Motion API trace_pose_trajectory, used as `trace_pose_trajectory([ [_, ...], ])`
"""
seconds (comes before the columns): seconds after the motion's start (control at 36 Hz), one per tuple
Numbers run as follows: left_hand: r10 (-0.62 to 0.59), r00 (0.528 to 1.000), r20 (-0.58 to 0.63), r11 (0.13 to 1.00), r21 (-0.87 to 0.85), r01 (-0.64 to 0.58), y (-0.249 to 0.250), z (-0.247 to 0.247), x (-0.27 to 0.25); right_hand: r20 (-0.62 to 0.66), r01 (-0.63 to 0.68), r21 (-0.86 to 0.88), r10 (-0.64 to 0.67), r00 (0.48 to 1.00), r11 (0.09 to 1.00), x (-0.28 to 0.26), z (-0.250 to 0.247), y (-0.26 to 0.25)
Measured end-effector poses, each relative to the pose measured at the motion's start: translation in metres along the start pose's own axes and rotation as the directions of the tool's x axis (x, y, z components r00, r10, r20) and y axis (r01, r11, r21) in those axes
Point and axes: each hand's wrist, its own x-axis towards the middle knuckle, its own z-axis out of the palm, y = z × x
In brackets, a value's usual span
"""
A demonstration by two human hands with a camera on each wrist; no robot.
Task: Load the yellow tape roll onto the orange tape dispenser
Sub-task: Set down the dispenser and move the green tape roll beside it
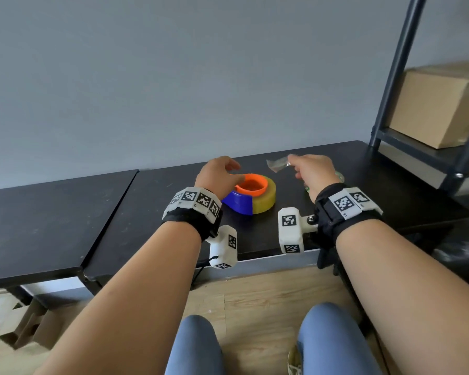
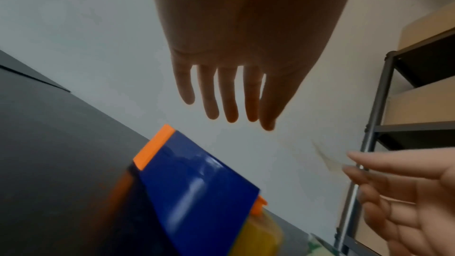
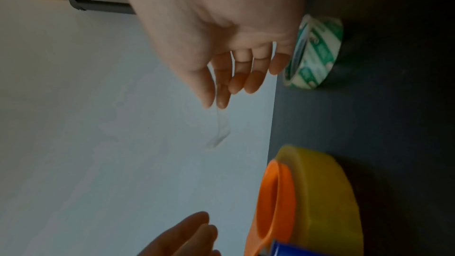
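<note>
The yellow tape roll (image 1: 266, 200) sits around the hub of the orange tape dispenser (image 1: 251, 186), which lies flat on the black table (image 1: 146, 212) with its blue cover (image 1: 238, 203) toward me. My left hand (image 1: 222, 169) hovers just above the dispenser's left side, fingers (image 2: 226, 94) straight and spread, holding nothing. My right hand (image 1: 291, 162) is raised behind and right of the roll. Its thumb and forefinger (image 3: 216, 92) pinch a short clear strip of tape (image 3: 221, 131), which hangs free of the roll (image 3: 327, 192).
A green-and-white tape roll (image 3: 314, 52) lies on the table under my right hand. A dark metal shelf (image 1: 390, 77) with a cardboard box (image 1: 439, 104) stands at the right end. A second black table adjoins on the left. The wall is close behind.
</note>
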Motion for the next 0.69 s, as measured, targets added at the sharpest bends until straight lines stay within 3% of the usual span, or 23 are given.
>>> trace_pose_trajectory([
  [0.22, 0.039, 0.998, 0.040, 0.999, 0.013, -0.040, 0.042, 0.053, 0.010, -0.061, 0.037, -0.106, -0.044, 0.997, 0.994, 0.018, -0.046, 0.016],
  [0.5, 0.139, 0.962, 0.235, 0.958, 0.212, -0.191, 0.078, 0.116, 0.025, -0.046, -0.046, -0.525, 0.026, 0.999, 0.850, 0.050, -0.071, 0.038],
  [0.69, 0.023, 0.903, 0.429, 0.907, 0.371, -0.199, 0.091, 0.143, 0.037, -0.034, -0.046, -0.607, 0.032, 0.999, 0.794, 0.067, -0.072, 0.053],
])
